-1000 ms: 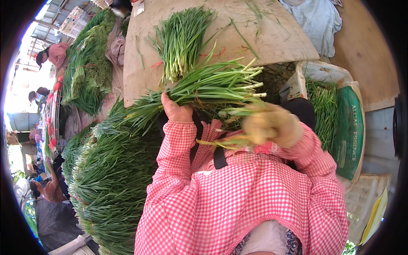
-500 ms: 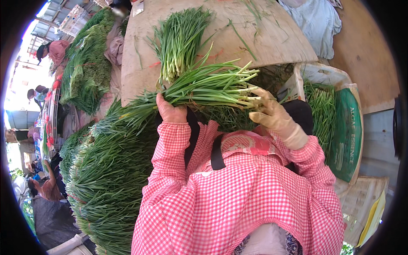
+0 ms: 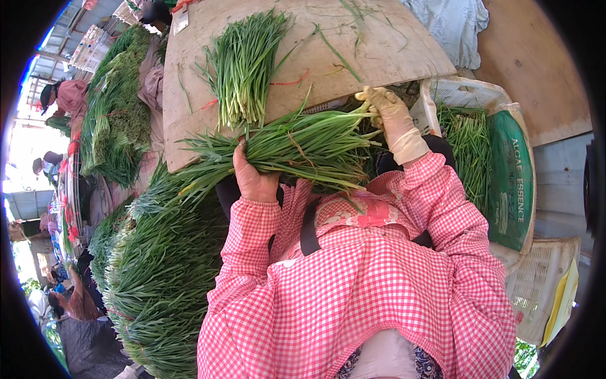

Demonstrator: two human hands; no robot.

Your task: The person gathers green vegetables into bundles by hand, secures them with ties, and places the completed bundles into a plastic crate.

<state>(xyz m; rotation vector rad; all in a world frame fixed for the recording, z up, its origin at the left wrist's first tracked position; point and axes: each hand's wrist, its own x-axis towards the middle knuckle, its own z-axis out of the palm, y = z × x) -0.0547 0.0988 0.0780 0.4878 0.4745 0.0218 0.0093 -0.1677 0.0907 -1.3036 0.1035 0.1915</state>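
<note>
A loose bunch of garlic chives (image 3: 309, 142) lies across in front of me, leafy tips to the left and pale stem ends to the right. My bare left hand (image 3: 255, 180) is closed around its leafy part, the thumb on top. At the other end, my right hand (image 3: 391, 120), in a dirty cream glove, pinches some of the pale stem ends. Another bunch of chives (image 3: 249, 69) rests on the wooden board (image 3: 404, 44) just beyond, its cut ends toward me. Red ties (image 3: 293, 79) lie beside that bunch.
A big heap of chives (image 3: 170, 271) rises at my left. To the right stands a white crate (image 3: 467, 91) of chives with a green panel (image 3: 512, 183). A pale cloth (image 3: 451, 31) lies at the far right. Other people work at the far left beside more piled greens (image 3: 117, 120).
My right hand has gone from loosely spread fingers by the stem ends to a pinch on them, slightly higher. Several stems have shifted within the bunch. The whole view has moved slightly.
</note>
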